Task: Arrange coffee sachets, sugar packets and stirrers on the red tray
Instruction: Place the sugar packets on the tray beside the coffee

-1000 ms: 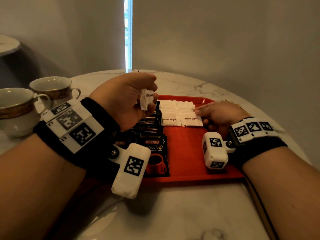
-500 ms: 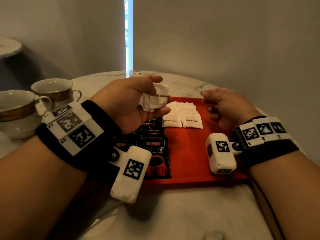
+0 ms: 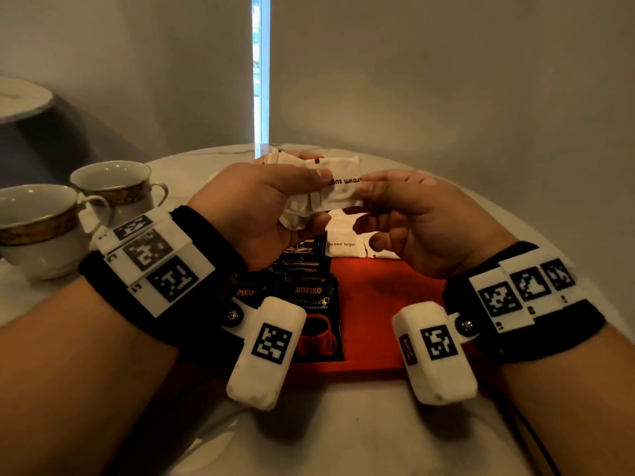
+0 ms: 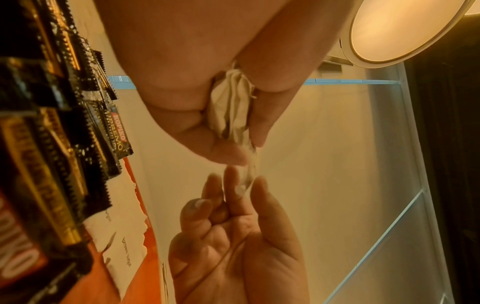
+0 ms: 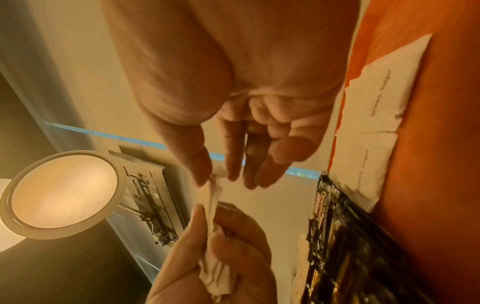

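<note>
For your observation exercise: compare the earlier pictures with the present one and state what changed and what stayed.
The right hand left the sugar packets on the red tray, rose, and now pinches a packet from the bunch the left hand still holds. Coffee sachets, laid packets and cups stayed put.

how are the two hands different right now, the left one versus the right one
The left hand grips a whole bunch of sugar packets in its curled fingers; the right hand only pinches the edge of one packet between thumb and fingertip. The left hand's fingers are closed tight; the right hand's other fingers hang loose and spread. Both are raised above the red tray, meeting at that one packet.
</note>
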The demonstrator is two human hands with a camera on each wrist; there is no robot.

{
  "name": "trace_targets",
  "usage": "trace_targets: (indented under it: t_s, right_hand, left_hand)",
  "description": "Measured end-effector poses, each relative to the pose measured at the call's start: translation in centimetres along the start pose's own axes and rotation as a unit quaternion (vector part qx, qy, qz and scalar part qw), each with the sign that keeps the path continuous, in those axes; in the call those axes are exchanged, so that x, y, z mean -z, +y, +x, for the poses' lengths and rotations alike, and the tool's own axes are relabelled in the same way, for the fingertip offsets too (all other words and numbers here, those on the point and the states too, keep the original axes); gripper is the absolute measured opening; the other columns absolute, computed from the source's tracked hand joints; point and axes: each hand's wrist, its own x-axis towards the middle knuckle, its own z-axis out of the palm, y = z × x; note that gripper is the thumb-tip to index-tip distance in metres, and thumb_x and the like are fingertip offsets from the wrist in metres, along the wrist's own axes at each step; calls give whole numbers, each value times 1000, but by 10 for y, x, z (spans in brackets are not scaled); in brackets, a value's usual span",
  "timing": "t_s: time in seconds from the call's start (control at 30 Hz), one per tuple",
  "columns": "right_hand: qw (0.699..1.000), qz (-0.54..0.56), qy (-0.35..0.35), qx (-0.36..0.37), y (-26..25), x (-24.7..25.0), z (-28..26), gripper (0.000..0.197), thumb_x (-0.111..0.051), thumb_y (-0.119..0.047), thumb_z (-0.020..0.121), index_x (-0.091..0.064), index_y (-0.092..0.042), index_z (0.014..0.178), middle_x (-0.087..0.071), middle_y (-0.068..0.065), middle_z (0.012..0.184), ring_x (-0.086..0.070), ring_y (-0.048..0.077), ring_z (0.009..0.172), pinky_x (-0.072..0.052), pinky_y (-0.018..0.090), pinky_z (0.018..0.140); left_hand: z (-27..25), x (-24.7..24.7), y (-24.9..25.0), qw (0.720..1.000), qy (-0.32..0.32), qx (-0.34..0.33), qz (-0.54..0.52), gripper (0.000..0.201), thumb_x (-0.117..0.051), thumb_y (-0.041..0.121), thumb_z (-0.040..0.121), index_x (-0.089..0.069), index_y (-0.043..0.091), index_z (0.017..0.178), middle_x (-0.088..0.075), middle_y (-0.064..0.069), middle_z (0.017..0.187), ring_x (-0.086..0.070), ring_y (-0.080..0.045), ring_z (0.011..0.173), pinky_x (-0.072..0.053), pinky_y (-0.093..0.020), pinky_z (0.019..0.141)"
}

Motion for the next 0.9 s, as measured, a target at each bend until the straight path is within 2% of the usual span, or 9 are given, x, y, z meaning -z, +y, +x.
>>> trace_targets:
  t_s: [0.1,0.17,0.33,0.53,0.63,0.73,0.8,0.83,0.9]
  right_hand:
    - [1000,14,10,8,0,-3,1,24,-70,-17,68,-64,-11,91,-71,6,80,-62,16,62,-42,27,53]
    - [999,27,17,16,1,-4,2,19,-71,-16,68,-62,-12,85,-70,5,76,-61,15,60,-43,26,52]
    - [997,71,26,14,0,-6,3,19,-69,-13,69,-58,-13,85,-67,4,72,-61,17,59,-44,26,50]
    - [993,106,52,17,3,-5,7,15,-53,-1,92,-53,-14,87,-68,14,88,-67,21,69,-47,26,52]
    - [988,134,73,37,3,-5,9,19,-47,2,92,-53,-13,83,-64,11,80,-67,22,68,-51,30,56]
    - [980,178,74,54,1,-6,7,12,-50,3,92,-59,-5,93,-64,13,84,-67,25,76,-58,40,71]
    - [979,182,62,61,-1,-10,3,20,-58,0,86,-61,2,106,-67,15,86,-68,24,75,-61,36,66]
    - [981,173,55,62,-2,-12,2,23,-61,-2,82,-62,2,105,-69,14,85,-69,24,75,-60,34,62]
    - [986,148,46,65,-4,-15,-1,22,-64,-4,80,-64,-1,101,-72,13,84,-71,24,75,-60,32,60]
  left_hand:
    - [0,0,0,1000,8,0,3,16,-65,2,88,-64,17,93,-73,-13,102,-72,-22,76,-52,-25,51]
    - [0,0,0,1000,18,1,2,16,-65,0,89,-64,16,93,-73,-13,98,-71,-20,70,-51,-24,50]
    - [0,-2,1,1000,31,1,-3,17,-62,0,91,-63,17,91,-72,-11,88,-70,-18,61,-51,-24,49]
    - [-3,-3,3,999,26,24,5,21,-48,6,97,-67,16,99,-67,-17,109,-68,-26,78,-54,-26,52]
    - [-2,-2,3,999,30,32,14,27,-44,7,99,-69,17,104,-61,-14,108,-72,-21,73,-51,-25,49]
    - [-2,0,3,999,12,46,10,21,-53,8,94,-68,16,106,-63,-9,100,-61,-14,63,-41,-20,46]
    - [-3,1,2,998,-16,55,25,27,-67,16,82,-65,15,108,-67,-5,90,-55,-12,62,-37,-18,45]
    - [-3,2,1,997,-33,57,41,31,-71,21,78,-64,15,107,-68,-3,87,-54,-11,62,-35,-17,45]
    - [-5,0,-1,994,-62,47,78,25,-74,26,74,-67,17,97,-68,-4,86,-53,-11,63,-32,-20,50]
